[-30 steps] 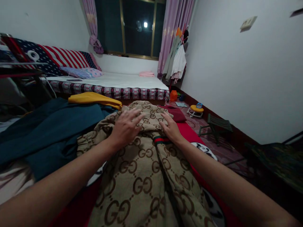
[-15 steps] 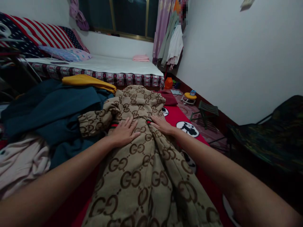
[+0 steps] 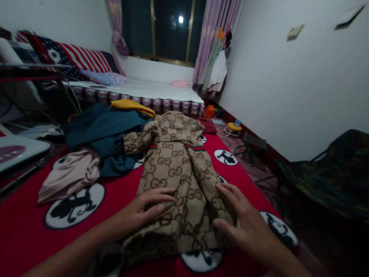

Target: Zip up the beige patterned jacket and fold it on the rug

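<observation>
A tan garment with a brown monogram print [image 3: 175, 169] lies spread lengthwise on a red bed cover with round cartoon patches [image 3: 121, 192]. My left hand [image 3: 144, 209] rests flat on the garment's near left part, fingers stretched out. My right hand [image 3: 240, 221] lies open on its near right edge, fingers apart. Both hands are near the garment's cuffed lower end. Neither hand holds anything.
A dark teal garment [image 3: 106, 130], a yellow one [image 3: 132, 105] and a pale pink one [image 3: 70, 173] are heaped to the left. A second bed [image 3: 144, 90] stands by the window. A small stool [image 3: 253, 144] and a dark chair [image 3: 325, 173] stand on the right.
Both hands have slid back along the tan garment from its upper part to its near end. The view has pulled back and shows more of the red cover.
</observation>
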`<state>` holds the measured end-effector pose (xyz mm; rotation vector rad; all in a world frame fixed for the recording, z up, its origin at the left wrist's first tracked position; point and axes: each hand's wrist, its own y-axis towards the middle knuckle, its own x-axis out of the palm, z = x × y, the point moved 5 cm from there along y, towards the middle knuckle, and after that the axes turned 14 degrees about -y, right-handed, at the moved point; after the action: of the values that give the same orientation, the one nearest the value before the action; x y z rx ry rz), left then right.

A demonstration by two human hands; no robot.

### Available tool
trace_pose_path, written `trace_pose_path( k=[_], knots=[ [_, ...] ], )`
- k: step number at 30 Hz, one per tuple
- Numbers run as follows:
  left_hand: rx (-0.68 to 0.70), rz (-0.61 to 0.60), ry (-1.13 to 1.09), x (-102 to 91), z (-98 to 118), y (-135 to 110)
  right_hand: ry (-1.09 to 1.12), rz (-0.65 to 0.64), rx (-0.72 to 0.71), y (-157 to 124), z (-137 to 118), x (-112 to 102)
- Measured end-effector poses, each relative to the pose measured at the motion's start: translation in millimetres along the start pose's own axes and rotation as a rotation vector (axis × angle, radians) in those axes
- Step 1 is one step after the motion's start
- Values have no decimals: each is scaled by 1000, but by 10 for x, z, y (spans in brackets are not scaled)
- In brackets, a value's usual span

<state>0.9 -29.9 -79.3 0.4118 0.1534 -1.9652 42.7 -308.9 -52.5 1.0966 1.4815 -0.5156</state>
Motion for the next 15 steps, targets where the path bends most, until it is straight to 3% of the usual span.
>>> trace_pose_path(
  k=[4,7,10,13,15],
  knots=[
    [9,30,-65,-11,144,-157,22,27,57,-81,27,108],
    [3,5,11,24,208,-245,234,24,187,23,170,119],
    [-6,-28,128,83,262,-274,535,50,343,143,231,-5],
    [30,-47,239,182,295,-260,721,64,343,236,27,-178],
    [52,-47,333,261,297,-243,685,65,238,272,-233,-259]
  ],
)
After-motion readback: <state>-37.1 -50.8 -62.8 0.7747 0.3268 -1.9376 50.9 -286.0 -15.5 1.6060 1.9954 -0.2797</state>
